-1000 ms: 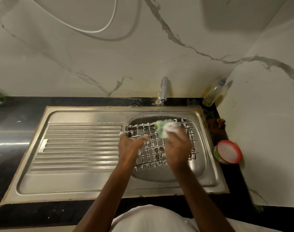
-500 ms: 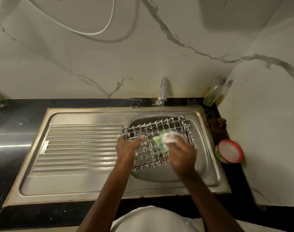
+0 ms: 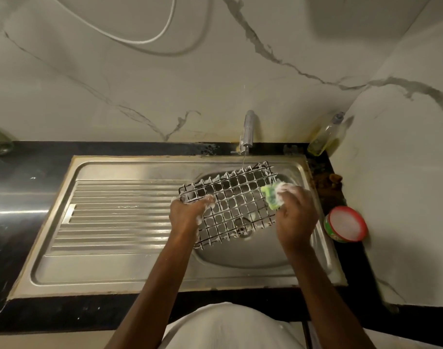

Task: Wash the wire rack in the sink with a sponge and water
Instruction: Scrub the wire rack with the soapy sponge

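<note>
I'm scrubbing: my left hand is gripping the wire rack over the sink, right hand clutching the sponge at its right edge. Rinsing probably follows.

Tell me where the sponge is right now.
The sponge is in the right hand, against the wire rack's right edge, over the sink bowl.

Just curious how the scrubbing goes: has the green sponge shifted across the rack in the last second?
Yes. The sponge, gripped by the right hand, has slid rightward, from almost under the tap to the right edge of the wire rack.
</note>
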